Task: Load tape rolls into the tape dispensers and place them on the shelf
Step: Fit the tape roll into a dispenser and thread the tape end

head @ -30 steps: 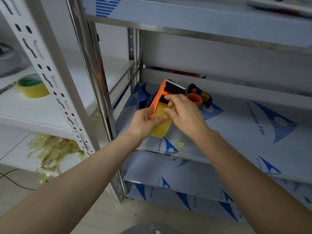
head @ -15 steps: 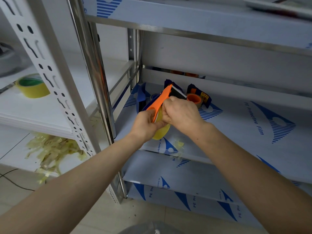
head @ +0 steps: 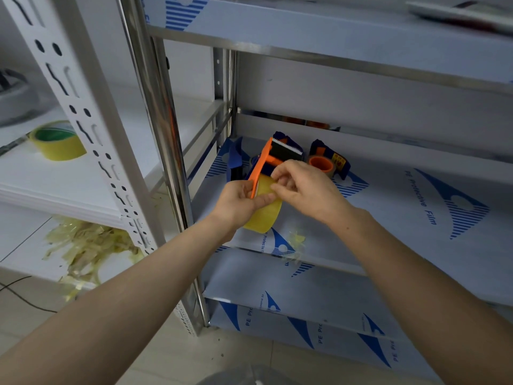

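Can't really see how the tape roll (head: pixel 263 211) sits in the orange dispenser (head: pixel 262 162), since the left hand (head: pixel 238 202) and right hand (head: pixel 302 187) cover the middle of it. Whether the right fingertips (head: pixel 277 186) actually pinch the tape end is too small to tell. The blue dispenser (head: pixel 234 159) behind is mostly hidden by the orange one. Something on the top shelf (head: pixel 333 31) is blurred and cut off by the upper right edge.
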A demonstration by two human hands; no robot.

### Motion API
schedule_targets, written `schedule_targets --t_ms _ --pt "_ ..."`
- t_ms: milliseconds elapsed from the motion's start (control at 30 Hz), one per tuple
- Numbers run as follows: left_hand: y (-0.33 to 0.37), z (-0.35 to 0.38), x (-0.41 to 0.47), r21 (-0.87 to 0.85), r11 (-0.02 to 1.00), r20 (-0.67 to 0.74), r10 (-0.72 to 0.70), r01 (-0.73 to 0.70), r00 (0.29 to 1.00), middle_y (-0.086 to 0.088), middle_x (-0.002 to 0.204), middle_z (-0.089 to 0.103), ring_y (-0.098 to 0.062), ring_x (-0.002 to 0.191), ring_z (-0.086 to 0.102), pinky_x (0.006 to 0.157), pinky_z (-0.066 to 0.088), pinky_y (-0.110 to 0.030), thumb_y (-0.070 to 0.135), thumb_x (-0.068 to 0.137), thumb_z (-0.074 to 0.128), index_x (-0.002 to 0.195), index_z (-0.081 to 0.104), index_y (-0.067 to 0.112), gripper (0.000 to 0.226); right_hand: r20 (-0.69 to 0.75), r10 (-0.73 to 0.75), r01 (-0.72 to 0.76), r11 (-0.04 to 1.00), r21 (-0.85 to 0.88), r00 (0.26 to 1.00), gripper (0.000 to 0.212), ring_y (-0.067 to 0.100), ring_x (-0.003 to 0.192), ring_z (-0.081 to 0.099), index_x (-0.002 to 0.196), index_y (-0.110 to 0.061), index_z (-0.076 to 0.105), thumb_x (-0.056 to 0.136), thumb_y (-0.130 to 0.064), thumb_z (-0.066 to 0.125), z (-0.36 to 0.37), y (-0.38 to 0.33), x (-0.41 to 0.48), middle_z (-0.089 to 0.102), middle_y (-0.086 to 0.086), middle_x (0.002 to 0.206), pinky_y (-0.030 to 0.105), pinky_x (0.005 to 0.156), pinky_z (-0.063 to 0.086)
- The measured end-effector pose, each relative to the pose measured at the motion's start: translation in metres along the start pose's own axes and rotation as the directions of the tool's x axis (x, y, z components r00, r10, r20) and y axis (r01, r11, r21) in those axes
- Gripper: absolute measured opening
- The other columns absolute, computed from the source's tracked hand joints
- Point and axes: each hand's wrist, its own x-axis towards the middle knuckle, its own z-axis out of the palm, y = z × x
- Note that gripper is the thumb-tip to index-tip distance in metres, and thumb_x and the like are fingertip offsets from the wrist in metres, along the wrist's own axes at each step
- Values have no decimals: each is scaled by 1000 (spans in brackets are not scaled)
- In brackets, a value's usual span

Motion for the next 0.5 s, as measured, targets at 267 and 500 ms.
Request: schedule_targets --t_ms 267,500 --pt "5 1 -2 -31 999 67 25 -23 997 -14 99 67 -21 88 63 82 53 -29 8 85 65 96 65 10 11 -59 -61 60 998 -18 996 22 19 99 56 107 -12 67 92 -24 56 -2 0 5 60 2 110 39 83 48" --pt "7 1 -7 -6 1000 144 22 -22 989 -6 90 68 -11 76 63 65 53 -17 11 79 72 106 64 5 29 -56 -62 51 982 -182 997 22 20 101 53 111 -12 54 98 -26 42 1 -4 7 54 4 112 35 77 44"
